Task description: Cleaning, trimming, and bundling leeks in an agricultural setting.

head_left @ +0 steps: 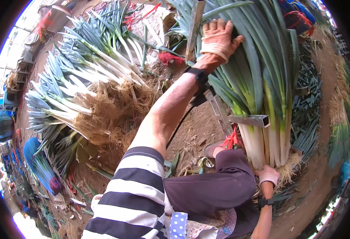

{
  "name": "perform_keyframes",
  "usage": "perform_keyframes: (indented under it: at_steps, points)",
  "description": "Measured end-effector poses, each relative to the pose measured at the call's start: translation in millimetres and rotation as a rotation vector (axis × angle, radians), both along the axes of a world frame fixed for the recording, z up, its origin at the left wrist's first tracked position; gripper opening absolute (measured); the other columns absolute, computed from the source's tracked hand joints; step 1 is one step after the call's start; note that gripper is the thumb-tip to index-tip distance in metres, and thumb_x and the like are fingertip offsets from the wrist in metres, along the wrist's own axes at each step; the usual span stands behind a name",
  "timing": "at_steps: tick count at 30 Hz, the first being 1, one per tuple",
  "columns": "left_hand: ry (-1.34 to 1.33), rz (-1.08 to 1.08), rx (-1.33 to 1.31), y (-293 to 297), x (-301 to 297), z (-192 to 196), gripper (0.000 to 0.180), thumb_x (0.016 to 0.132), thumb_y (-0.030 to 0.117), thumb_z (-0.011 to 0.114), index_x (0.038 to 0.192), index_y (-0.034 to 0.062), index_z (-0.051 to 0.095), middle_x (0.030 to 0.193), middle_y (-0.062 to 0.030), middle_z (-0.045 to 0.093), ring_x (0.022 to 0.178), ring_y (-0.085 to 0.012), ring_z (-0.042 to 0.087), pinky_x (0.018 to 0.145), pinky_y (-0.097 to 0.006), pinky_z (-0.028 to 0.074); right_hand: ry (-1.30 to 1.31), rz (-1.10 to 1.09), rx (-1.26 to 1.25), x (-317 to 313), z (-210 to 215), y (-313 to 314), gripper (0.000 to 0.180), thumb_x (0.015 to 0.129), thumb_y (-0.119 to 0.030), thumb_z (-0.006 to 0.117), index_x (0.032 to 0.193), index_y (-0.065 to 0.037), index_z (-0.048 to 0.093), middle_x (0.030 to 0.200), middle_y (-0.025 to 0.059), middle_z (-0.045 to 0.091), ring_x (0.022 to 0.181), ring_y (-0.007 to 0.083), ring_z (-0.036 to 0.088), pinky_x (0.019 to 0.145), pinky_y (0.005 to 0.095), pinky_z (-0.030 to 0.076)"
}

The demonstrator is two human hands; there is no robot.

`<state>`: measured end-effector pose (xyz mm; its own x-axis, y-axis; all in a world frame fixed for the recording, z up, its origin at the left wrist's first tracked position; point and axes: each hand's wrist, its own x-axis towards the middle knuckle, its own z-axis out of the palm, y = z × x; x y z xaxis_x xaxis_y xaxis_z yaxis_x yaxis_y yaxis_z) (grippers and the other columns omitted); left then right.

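Observation:
A thick bundle of large green onions lies across a metal rack, with its white stalks and roots toward me. My left hand, in a fingerless glove, rests flat on the green leaves, its fingers stretched out and the thumb apart. At the root end my right hand, also gloved, touches the base of the white stalks. Its fingers are mostly hidden against them. A red tie hangs from the rack beside the stalks.
Loose green onions with shaggy roots lie heaped on the dirt floor at left. Beyond my left forearm is a red bundle of string. A blue-wrapped bundle lies at lower left. Cut leaves pile up right of the rack.

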<state>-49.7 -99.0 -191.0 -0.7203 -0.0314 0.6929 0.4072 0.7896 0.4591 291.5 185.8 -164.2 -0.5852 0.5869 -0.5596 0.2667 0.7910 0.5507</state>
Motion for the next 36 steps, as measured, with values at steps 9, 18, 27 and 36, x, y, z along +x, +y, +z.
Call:
perform_keyframes:
  at_steps: [9, 18, 27, 36]
  points:
    - [0.231, -0.714, -0.170, 63.6, 113.0, 64.2, 0.031, 0.074, 0.030, 0.066, 0.099, 0.0118, 0.059, 0.087, -0.0048, 0.056, 0.093, -0.0234, 0.053, 0.086, -0.039, 0.042, -0.009, -0.058, -0.021, 5.9, 23.0, 2.6, 0.050, 0.066, -0.048, 0.067, 0.101, -0.011, 0.068, 0.102, 0.0165, 0.066, 0.098, 0.0328, 0.063, 0.084, 0.0411, 0.049]
    - [0.320, -0.665, -0.638, 81.7, 102.0, 0.3, 0.037, 0.085, 0.019, 0.054, 0.121, 0.0137, 0.056, 0.112, -0.0110, 0.055, 0.102, -0.0284, 0.053, 0.090, -0.043, 0.043, 0.092, -0.070, -0.180, 5.2, -20.8, 34.9, 0.039, 0.075, -0.043, 0.063, 0.097, -0.010, 0.068, 0.098, 0.0157, 0.066, 0.092, 0.0333, 0.064, 0.077, 0.0437, 0.051]
    - [0.177, -0.804, -0.524, 111.9, 98.4, 5.2, 0.044, 0.071, 0.030, 0.073, 0.113, 0.0237, 0.063, 0.112, -0.0064, 0.058, 0.104, -0.0284, 0.053, 0.092, -0.042, 0.041, 0.873, -0.140, -0.317, 36.3, -5.9, 79.7, 0.041, 0.074, -0.035, 0.068, 0.106, -0.010, 0.060, 0.109, 0.0128, 0.061, 0.097, 0.0316, 0.061, 0.078, 0.0422, 0.050]
    - [0.167, -0.834, -0.737, 124.6, 83.5, 22.7, 0.050, 0.067, 0.033, 0.075, 0.114, 0.0245, 0.061, 0.103, -0.0039, 0.057, 0.097, -0.0263, 0.055, 0.088, -0.042, 0.044, 0.736, 0.190, -0.136, 19.9, -10.8, 71.7, 0.043, 0.072, -0.032, 0.072, 0.109, -0.015, 0.059, 0.110, 0.0086, 0.055, 0.102, 0.0319, 0.056, 0.078, 0.0428, 0.051]
